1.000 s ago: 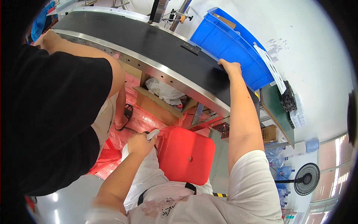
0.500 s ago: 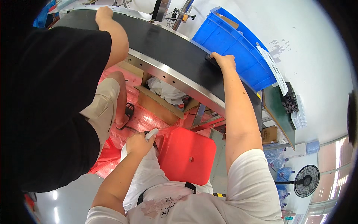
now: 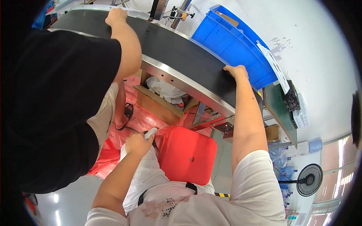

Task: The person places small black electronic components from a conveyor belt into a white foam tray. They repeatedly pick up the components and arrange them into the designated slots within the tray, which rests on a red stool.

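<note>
My right hand (image 3: 238, 71) reaches over the black conveyor belt (image 3: 177, 51), its fingers curled down at the far edge beside a blue plastic crate (image 3: 232, 45). What lies under those fingertips is dark against the belt, and I cannot make it out. Low in front of my body, above my thigh, my left hand (image 3: 137, 144) is closed around a pale, rounded, handle-like object (image 3: 151, 133). Its end sticks out past the thumb, and the rest is hidden in the fist. A red stool (image 3: 188, 154) stands just right of that hand.
On the left a person in black stands close, with a hand (image 3: 116, 16) over the belt. Under the conveyor sits an open cardboard box (image 3: 156, 104) with white material inside. At right are a green-topped table (image 3: 279, 109) and a black fan (image 3: 309, 180).
My right hand has moved right and slightly nearer along the belt. The other person's hand and arm have also shifted right. My left hand still grips the pale object.
</note>
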Demonstrator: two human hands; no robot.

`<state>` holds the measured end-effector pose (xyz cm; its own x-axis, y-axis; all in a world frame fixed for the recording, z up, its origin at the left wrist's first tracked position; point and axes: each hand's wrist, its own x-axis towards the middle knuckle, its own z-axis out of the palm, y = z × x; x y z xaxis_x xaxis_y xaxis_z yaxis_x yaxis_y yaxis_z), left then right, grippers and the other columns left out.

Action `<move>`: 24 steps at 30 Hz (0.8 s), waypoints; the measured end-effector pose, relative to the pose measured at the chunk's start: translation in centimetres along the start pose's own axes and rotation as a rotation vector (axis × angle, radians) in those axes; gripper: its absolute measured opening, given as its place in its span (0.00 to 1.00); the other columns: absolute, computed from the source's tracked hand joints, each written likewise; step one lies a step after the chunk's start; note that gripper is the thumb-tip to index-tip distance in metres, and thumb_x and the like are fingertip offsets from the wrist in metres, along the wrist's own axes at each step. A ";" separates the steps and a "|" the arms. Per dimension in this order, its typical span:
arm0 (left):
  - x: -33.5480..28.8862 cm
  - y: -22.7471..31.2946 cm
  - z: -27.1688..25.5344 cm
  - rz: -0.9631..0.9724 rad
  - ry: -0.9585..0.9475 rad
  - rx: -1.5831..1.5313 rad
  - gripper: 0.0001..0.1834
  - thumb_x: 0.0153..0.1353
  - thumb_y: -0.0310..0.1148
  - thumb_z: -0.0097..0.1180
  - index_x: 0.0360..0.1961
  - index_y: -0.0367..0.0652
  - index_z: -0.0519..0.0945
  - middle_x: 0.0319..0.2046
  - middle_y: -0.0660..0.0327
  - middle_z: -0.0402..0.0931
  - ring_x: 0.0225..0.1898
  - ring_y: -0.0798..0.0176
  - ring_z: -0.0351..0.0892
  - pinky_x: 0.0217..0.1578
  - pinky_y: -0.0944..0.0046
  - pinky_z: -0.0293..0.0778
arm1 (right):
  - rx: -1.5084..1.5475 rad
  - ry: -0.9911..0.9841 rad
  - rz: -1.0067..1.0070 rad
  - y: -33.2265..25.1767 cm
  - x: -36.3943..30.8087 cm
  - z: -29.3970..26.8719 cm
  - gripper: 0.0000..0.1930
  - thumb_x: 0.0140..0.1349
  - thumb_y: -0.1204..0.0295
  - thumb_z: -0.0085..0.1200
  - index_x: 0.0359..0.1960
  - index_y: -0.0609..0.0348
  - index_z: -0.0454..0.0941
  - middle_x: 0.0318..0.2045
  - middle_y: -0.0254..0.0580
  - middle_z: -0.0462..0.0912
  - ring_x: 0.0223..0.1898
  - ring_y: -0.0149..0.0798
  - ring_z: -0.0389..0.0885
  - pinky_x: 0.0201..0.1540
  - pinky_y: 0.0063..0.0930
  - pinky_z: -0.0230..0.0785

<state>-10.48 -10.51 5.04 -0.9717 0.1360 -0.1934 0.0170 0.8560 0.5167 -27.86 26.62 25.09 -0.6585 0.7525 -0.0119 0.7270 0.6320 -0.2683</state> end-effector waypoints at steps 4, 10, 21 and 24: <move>-0.1 0.3 0.0 0.005 -0.009 0.025 0.29 0.52 0.56 0.48 0.28 0.36 0.82 0.29 0.48 0.79 0.34 0.48 0.79 0.39 0.52 0.71 | 0.018 0.112 0.085 1.7 -1.0 -0.3 0.42 0.36 0.52 0.64 0.53 0.66 0.67 0.51 0.55 0.74 0.53 0.51 0.73 0.54 0.37 0.66; -0.2 0.9 0.1 -0.009 -0.035 0.044 0.29 0.53 0.56 0.48 0.28 0.36 0.82 0.30 0.48 0.79 0.36 0.50 0.79 0.41 0.52 0.70 | 0.027 0.191 0.110 4.4 -1.6 -0.9 0.44 0.35 0.52 0.64 0.53 0.67 0.65 0.50 0.56 0.74 0.52 0.52 0.73 0.53 0.38 0.67; -0.5 1.7 -0.1 0.022 -0.034 0.052 0.27 0.52 0.55 0.49 0.28 0.37 0.82 0.29 0.48 0.79 0.33 0.49 0.80 0.38 0.53 0.72 | 0.018 0.168 -0.077 5.0 -3.4 -2.0 0.45 0.34 0.51 0.64 0.53 0.68 0.63 0.47 0.58 0.75 0.50 0.53 0.74 0.53 0.38 0.67; -0.8 1.8 -0.1 0.026 -0.014 0.055 0.27 0.52 0.55 0.49 0.28 0.37 0.82 0.28 0.48 0.79 0.34 0.49 0.80 0.38 0.54 0.72 | 0.006 0.164 -0.210 4.8 -3.8 -2.0 0.47 0.33 0.51 0.64 0.54 0.68 0.62 0.47 0.59 0.74 0.50 0.54 0.74 0.53 0.38 0.67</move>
<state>-9.75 -9.13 6.21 -0.9673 0.1654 -0.1924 0.0556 0.8781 0.4752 -21.46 27.20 25.80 -0.7540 0.6254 0.2009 0.5764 0.7766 -0.2542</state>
